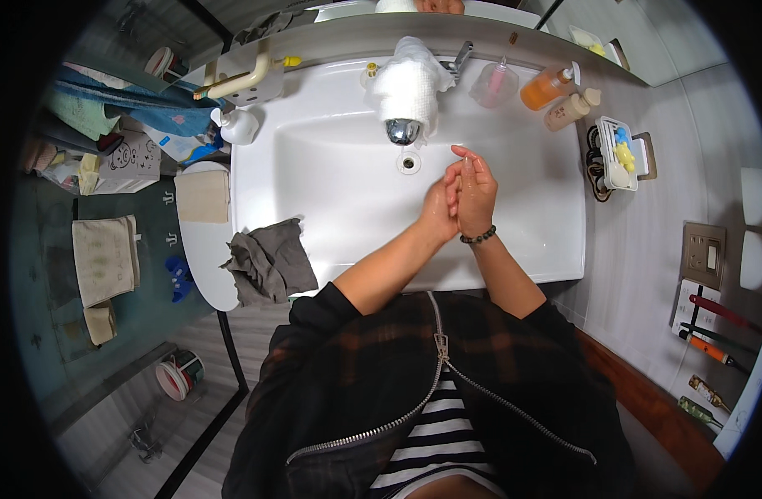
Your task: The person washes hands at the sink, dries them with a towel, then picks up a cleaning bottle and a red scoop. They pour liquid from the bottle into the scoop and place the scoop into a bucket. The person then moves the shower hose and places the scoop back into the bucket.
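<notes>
Over the right part of a white washbasin (349, 206), my left hand (442, 204) and my right hand (477, 187) are pressed together, wet and slightly reddened. Their fingers overlap, and no object shows between them; the palms are hidden. A dark bead bracelet (479, 236) circles my right wrist. Beyond the hands stands a chrome faucet (403, 131), wrapped in a white waffle-weave cloth (407, 84). The drain (408, 163) lies just below its spout, left of my fingertips. A crumpled grey cloth (271, 262) drapes over the basin's front left corner.
Along the back right rim stand a pink bottle (498, 80), an orange pump bottle (546, 87) and a beige pump bottle (571, 109). A white pump bottle (237, 126) is at the back left. A folded beige cloth (202, 196) lies left. A white rack (616, 153) hangs right.
</notes>
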{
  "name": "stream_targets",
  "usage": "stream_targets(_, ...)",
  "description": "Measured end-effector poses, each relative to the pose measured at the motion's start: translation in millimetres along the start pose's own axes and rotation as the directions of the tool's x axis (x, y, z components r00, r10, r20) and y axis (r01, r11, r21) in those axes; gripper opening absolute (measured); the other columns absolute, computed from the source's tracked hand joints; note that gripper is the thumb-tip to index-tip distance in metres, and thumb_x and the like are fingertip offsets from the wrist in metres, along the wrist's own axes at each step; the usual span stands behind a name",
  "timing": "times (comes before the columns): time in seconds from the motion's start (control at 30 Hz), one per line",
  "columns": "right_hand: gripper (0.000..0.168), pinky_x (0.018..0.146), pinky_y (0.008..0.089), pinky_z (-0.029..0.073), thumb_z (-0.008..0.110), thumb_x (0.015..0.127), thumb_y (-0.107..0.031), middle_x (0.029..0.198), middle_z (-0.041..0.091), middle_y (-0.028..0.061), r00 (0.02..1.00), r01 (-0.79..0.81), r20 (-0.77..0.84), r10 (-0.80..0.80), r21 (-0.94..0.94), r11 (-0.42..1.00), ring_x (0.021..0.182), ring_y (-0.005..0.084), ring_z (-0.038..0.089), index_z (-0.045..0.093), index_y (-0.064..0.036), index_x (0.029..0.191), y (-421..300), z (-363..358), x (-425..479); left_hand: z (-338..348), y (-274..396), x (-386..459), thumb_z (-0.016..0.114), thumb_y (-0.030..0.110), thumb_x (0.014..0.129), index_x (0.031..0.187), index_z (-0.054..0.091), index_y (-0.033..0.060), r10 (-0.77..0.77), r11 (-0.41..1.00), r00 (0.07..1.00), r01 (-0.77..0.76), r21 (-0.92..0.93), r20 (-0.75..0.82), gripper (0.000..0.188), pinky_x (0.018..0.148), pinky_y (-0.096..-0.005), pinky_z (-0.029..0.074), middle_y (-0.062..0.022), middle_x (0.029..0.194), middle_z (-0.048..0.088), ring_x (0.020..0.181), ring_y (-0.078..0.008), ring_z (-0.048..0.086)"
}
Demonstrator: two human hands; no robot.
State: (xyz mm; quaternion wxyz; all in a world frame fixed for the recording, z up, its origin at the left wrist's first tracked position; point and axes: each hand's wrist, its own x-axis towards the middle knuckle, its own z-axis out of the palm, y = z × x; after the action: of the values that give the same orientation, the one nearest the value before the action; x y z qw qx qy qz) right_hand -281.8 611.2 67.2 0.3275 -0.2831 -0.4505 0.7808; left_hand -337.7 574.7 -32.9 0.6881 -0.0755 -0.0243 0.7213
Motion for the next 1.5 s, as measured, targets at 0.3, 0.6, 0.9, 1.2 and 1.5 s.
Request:
stream_targets(0.3, 0.027, 0.072, 0.0347, 0.043, 0.05, 0.074, -0.009, 0.104, 0.055, 0.0095, 0.872, 0.233, 0.32, -0.37, -0.937, -0.261, 0.089, 0.0244, 0.055, 0.054, -0.005, 0.101, 11.6, -28.6, 43.3, 85.1, -46.6, -15.3, 0.039, 0.029, 0.092, 0.125, 0.036, 0.0008, 0.686, 0.22, 0.728, -0.172, 0.96, -0.027, 0.044, 0.092, -0.0295, 0.036, -0.0157, 0.122, 0.045, 0.112, -0.0262, 0.044)
stream_targets(0.6, 0.019, 0.08, 0.0354, 0.041, 0.049, 0.079, -0.017, 0.096, 0.06, 0.0145, 0.85, 0.522, 0.515, 0.114, -0.791, -0.319, 0.094, 0.0276, 0.053, 0.06, -0.005, 0.087, 32.0, -28.2, -11.5, 56.3, 6.3, -8.9, 0.051, 0.023, 0.086, 0.099, 0.059, 0.0048, 0.303, 0.038, 0.921, 0.246, 0.968, -0.246, 0.024, 0.084, -0.0338, 0.044, -0.0156, 0.105, 0.059, 0.098, -0.0283, 0.056)
stream_targets(0.9, 0.018, 0.062, 0.037, 0.048, 0.048, 0.082, -0.016, 0.08, 0.061, 0.014, 0.77, -0.457, 0.478, 0.423, -0.051, 0.888, 0.069, 0.025, 0.06, 0.058, -0.002, 0.087, -13.7, -17.9, -1.5, 71.2, 1.3, -22.7, 0.037, 0.033, 0.091, 0.096, 0.052, -0.001, -0.055, 0.966, 0.998, 0.06, 0.251, -0.027, 0.037, 0.092, -0.0339, 0.04, -0.0214, 0.109, 0.053, 0.101, -0.0273, 0.052)
stream_targets(1.2, 0.025, 0.085, 0.0409, 0.039, 0.044, 0.084, -0.016, 0.094, 0.059, 0.0142, 0.854, 0.455, 0.28, -0.439, -0.812, 0.366, 0.092, 0.0301, 0.055, 0.054, 0.001, 0.1, -9.1, -9.4, 8.7, 58.0, -22.5, 0.1, 0.035, 0.036, 0.091, 0.118, 0.041, 0.0057, 0.097, 0.959, 0.985, -0.054, 0.278, -0.144, 0.042, 0.087, -0.0357, 0.043, -0.0144, 0.12, 0.045, 0.103, -0.0241, 0.051)
stream_targets(1.5, 0.022, 0.094, 0.0424, 0.034, 0.047, 0.079, -0.012, 0.102, 0.057, 0.0134, 0.754, 0.644, 0.492, -0.435, -0.686, 0.338, 0.101, 0.0312, 0.051, 0.057, -0.001, 0.095, -0.1, 22.5, -24.7, 29.9, 4.1, 2.9, 0.041, 0.039, 0.086, 0.112, 0.046, 0.0004, -0.025, 0.991, 0.975, -0.005, 0.136, 0.222, 0.046, 0.081, -0.0374, 0.041, -0.0126, 0.106, 0.054, 0.092, -0.025, 0.053)
